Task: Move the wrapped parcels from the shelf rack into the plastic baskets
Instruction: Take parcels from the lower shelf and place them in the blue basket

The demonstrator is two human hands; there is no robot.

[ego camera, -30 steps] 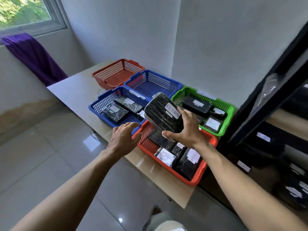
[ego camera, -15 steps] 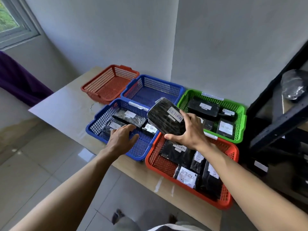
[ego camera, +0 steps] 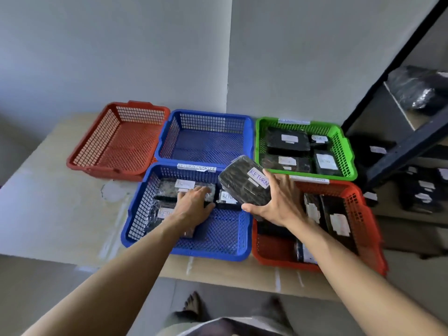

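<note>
1. Hands come nearest: the left hand (ego camera: 194, 204), at 11 o'clock from the person, lies with straight fingers flat on the wrapped parcels (ego camera: 167, 190) in the near blue basket (ego camera: 211, 253), probably steadying or shifting them to make room.
2. At 12 o'clock the right hand (ego camera: 278, 204) grips a black parcel (ego camera: 242, 187), thumb at its near edge and fingers curled round its right side. It is held tilted, label up, over the gap between the near blue basket and the near red basket (ego camera: 373, 226), likely so the writing decides its basket.
3. Its white label (ego camera: 259, 180) reads "RETURN" in blue ink. Labels under the left hand show "RETU"; the strip on that basket's far rim is blurred, perhaps ending "OVERDUE".
4. Farther off, the green basket (ego camera: 346, 146) at 1 o'clock holds labelled parcels, writing unreadable.
5. At 2 o'clock the shelf rack (ego camera: 397, 146) holds more dark parcels awaiting transfer.
</note>
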